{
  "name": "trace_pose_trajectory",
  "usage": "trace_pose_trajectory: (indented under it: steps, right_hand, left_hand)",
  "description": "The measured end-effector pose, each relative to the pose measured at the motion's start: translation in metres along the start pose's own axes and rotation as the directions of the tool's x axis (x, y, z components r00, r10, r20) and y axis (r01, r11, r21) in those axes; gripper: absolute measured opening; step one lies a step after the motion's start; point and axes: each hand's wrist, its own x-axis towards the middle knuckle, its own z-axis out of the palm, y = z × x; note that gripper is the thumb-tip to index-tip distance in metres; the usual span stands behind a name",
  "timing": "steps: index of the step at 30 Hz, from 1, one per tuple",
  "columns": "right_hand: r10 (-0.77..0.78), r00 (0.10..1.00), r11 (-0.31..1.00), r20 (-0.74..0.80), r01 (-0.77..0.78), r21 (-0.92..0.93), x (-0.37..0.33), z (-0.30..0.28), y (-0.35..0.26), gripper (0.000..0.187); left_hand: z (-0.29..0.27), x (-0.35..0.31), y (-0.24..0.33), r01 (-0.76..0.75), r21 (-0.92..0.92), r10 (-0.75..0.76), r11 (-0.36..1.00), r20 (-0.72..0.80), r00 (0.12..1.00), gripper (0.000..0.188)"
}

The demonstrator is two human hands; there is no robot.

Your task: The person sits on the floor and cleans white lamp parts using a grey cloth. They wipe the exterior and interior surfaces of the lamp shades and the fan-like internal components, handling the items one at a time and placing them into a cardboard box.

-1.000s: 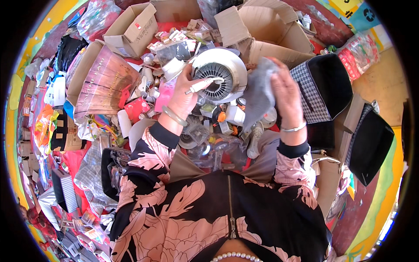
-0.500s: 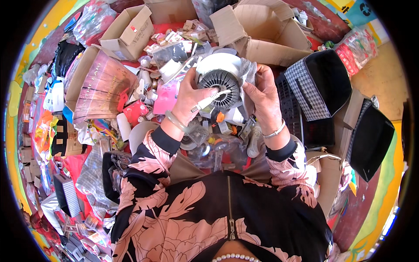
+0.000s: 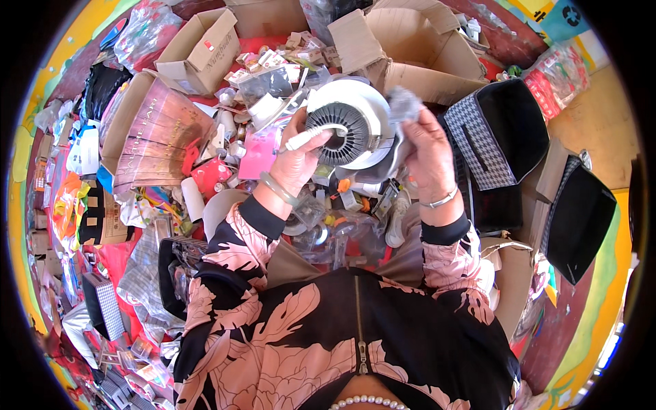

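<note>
A round white downlight [image 3: 372,123] with a black finned back hangs in front of me, its finned side facing up. My left hand [image 3: 298,156] grips its left edge, with the thumb near the fins. A white cable [image 3: 309,137] with a plug end curves from the middle of the fins and lies over that thumb. In my right hand [image 3: 432,154] a crumpled grey cloth [image 3: 403,108] is pinched between thumb and fingers, close to the light's right rim. Whether the cloth touches the rim I cannot tell. Some fingers of both hands are hidden.
Loose small goods and plastic packets lie beneath my hands. An open cardboard box [image 3: 430,58] stands at the far right, a smaller carton [image 3: 201,51] far left. A pink-printed box [image 3: 160,133] sits at left, and black bins with houndstooth sides [image 3: 471,143] at right.
My right hand has moved to the right with the cloth, off the fins' side. The downlight has tilted, showing more white rim, and its cable end has shifted left.
</note>
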Motion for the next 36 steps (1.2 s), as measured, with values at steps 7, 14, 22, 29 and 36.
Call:
trace_pose_trajectory:
  steps: [7, 14, 22, 29, 36]
  right_hand:
    - [0.03, 0.999, 0.988, -0.034, -0.024, 0.151, 0.004, -0.018, -0.03, 0.037]
    - [0.162, 0.982, 0.928, 0.092, -0.12, -0.353, -0.009, 0.005, 0.01, 0.015]
    - [0.426, 0.899, 0.898, 0.101, -0.407, -0.166, -0.008, 0.001, -0.004, 0.023]
    - [0.311, 0.95, 0.911, 0.011, -0.294, -0.29, -0.009, 0.004, 0.008, 0.031]
    - [0.386, 0.922, 0.788, 0.029, -0.313, -0.531, -0.007, -0.005, 0.007, 0.029]
  left_hand:
    - [-0.001, 0.002, 0.014, -0.043, -0.04, 0.045, 0.998, 0.039, 0.998, 0.052]
    - [0.023, -0.007, 0.018, -0.13, 0.267, 0.123, 0.955, 0.043, 0.991, 0.073]
    - [0.02, -0.01, 0.02, -0.296, 0.525, 0.191, 0.798, 0.246, 0.95, 0.075]
    - [0.014, -0.006, 0.021, -0.333, 0.625, 0.174, 0.706, 0.303, 0.937, 0.079]
    - [0.005, 0.0, 0.025, -0.329, 0.645, 0.13, 0.69, 0.336, 0.933, 0.078]
